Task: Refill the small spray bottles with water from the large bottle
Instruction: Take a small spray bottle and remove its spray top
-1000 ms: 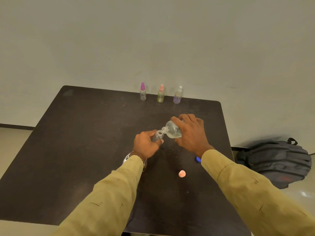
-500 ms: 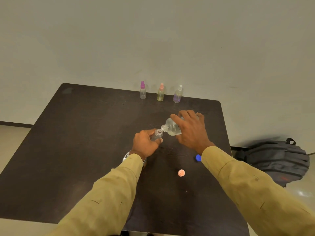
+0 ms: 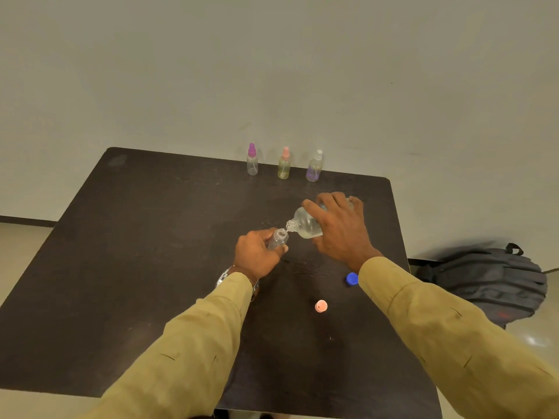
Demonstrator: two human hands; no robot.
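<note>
Dark table (image 3: 121,267): three spray bottles (image 3: 283,164), two caps (image 3: 321,306)

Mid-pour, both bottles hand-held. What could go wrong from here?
1. The large bottle, tilted in the right hand, has its mouth barely meeting the narrow neck of the small spray bottle in the left hand; water may miss and wet the table.
2. The blue cap lies beside the right sleeve; a forearm shift might knock it away.

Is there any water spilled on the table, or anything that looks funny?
No puddle shows on the dark table, though small drops would be hard to see. Two caps lie loose: a blue cap and a pink cap. That fits, since the large bottle and small bottle are both open.
</note>
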